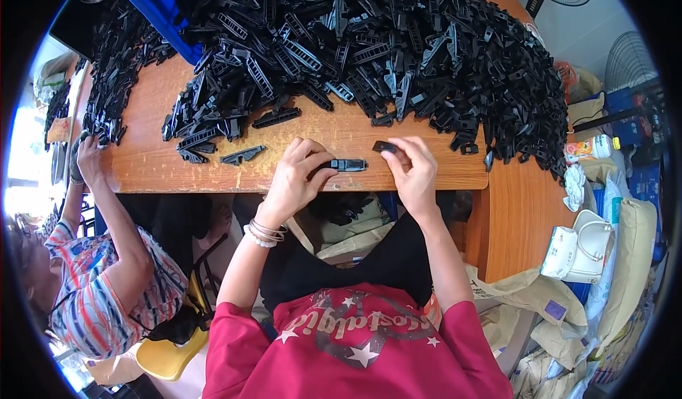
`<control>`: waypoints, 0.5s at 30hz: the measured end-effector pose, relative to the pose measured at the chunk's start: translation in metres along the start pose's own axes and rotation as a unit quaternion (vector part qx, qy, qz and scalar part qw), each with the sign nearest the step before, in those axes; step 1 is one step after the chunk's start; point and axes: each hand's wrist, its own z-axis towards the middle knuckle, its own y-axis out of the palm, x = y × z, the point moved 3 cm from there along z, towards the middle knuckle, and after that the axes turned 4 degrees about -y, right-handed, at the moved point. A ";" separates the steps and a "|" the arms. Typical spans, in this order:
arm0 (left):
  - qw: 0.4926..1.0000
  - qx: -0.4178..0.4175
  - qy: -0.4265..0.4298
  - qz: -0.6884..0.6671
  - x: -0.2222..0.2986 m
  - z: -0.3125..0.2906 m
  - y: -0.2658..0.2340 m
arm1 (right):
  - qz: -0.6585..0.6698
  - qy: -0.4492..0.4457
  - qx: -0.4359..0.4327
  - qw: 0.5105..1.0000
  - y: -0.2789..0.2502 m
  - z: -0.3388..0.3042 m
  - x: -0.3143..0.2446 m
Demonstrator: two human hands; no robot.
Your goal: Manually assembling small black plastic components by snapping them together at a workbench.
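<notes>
1. The person's left hand (302, 172) is narrow, its thumb and fingers closed on the left end of a long black plastic piece (348, 165)
2. That piece lies at the near edge of the wooden table (153, 108), between the two hands; its long axis runs left to right, and its free end points toward the right hand (412, 172)
3. The right hand pinches a small black part (383, 146) between thumb and fingers; the part juts left from the fingertips
4. The small part sits just beyond and to the right of the long piece's free end, the two apart; the right fingertips are nearer to that end than the left ones
5. A loose black plastic piece (243, 155) lies left of the left hand, slightly tilted, near a large heap of black plastic parts (369, 51) on the far side
6. Far left, a co-worker's hand (89, 161) is beside more black parts; its grip cannot be told
</notes>
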 end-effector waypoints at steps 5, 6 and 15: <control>1.000 0.001 0.003 0.002 -0.003 -0.002 -0.001 | 0.101 0.039 -0.095 0.990 -0.002 -0.002 -0.006; 1.000 -0.003 0.001 -0.001 -0.002 -0.002 -0.001 | 0.087 0.040 -0.109 0.989 0.002 -0.005 -0.007; 0.999 -0.030 0.032 -0.020 0.000 0.003 0.006 | 0.049 -0.056 -0.137 0.988 0.018 0.001 -0.015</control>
